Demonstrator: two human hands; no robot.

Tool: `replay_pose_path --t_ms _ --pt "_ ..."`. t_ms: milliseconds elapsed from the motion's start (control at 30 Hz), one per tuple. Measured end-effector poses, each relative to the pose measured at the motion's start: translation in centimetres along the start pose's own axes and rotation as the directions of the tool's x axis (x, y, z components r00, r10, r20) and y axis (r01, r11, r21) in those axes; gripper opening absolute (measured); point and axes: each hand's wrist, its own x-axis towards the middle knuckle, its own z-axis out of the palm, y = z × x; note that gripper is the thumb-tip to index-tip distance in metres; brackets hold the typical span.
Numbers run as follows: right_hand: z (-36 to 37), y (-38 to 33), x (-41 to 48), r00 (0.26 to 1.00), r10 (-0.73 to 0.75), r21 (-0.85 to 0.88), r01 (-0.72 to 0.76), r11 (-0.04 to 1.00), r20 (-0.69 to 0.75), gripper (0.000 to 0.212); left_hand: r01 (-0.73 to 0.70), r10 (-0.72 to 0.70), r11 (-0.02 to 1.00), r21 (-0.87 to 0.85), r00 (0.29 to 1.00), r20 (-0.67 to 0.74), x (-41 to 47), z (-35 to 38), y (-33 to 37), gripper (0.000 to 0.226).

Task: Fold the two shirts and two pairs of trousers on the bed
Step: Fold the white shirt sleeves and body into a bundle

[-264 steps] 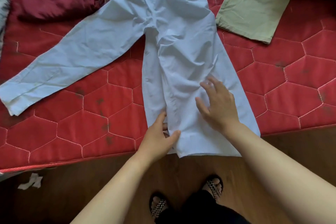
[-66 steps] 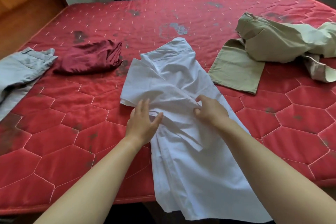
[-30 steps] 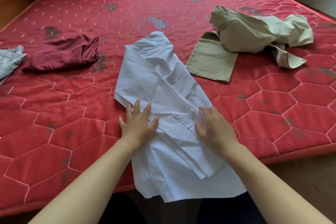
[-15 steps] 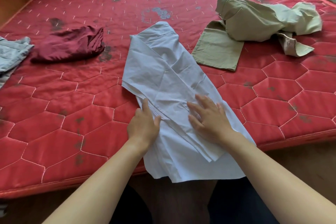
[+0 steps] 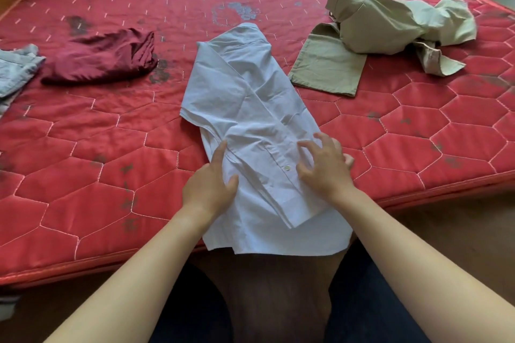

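I see the white shirt (image 5: pixel 250 108) at frame centre on the bed (image 5: pixel 83 175), folded narrow, hem hanging off the near edge. Left hand (image 5: pixel 209 189) lies flat on its left edge, fingers straight. Right hand (image 5: pixel 326 167) has fingers spread and bent (tips on cloth, no clear grip).

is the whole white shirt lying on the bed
No, the lower hem of the white shirt hangs past the near edge of the mattress.
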Motion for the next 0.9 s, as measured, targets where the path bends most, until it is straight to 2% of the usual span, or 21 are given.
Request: replay_pose_path --t_ms 100,233,367,500,633,700,800,900 --pt "-0.7 1.1 -0.9 0.995 0.069 -0.005 -0.069 0.998 0.066 0.050 0.014 -0.014 1.000 -0.008 0.998 0.059 -1.1 -0.3 0.7 0.073" --pt "-1.5 1.4 -1.3 0.993 0.023 0.110 -0.036 0.993 0.113 0.062 0.035 -0.033 0.999 -0.035 0.998 0.059 -1.1 -0.9 0.9 0.075" --pt "-2.1 1.9 -1.8 0.979 -0.004 0.130 -0.023 0.991 0.202 0.069 0.025 -0.024 1.000 -0.004 0.994 0.104 -1.8 -1.1 1.0 0.071" --pt "-3.3 1.5 -0.8 0.984 -0.093 0.154 0.069 0.986 0.150 0.065 -0.010 0.032 0.969 -0.245 0.996 0.086 -1.8 -1.2 1.2 0.047" --pt "-4.0 0.1 1.9 0.973 -0.196 0.154 0.176 0.972 0.125 0.060 -0.053 0.027 0.931 -0.361 0.997 -0.076 0.2 -1.7 2.4 0.021" --pt "-3.7 0.2 2.9 0.964 -0.212 0.119 0.194 0.974 0.160 0.059 -0.045 0.017 0.952 -0.302 0.995 -0.095 1.3 -1.9 2.8 0.018" --pt "-3.0 2.1 2.3 0.966 -0.152 0.085 0.136 0.987 0.210 0.063 -0.041 0.048 0.992 -0.118 0.997 0.057 1.0 -1.2 2.3 0.026" --pt "-2.9 4.4 0.8 0.972 -0.136 0.124 0.114 0.986 0.190 0.066 -0.038 0.044 0.997 -0.064 0.994 0.095 -0.8 -0.9 0.9 0.041"
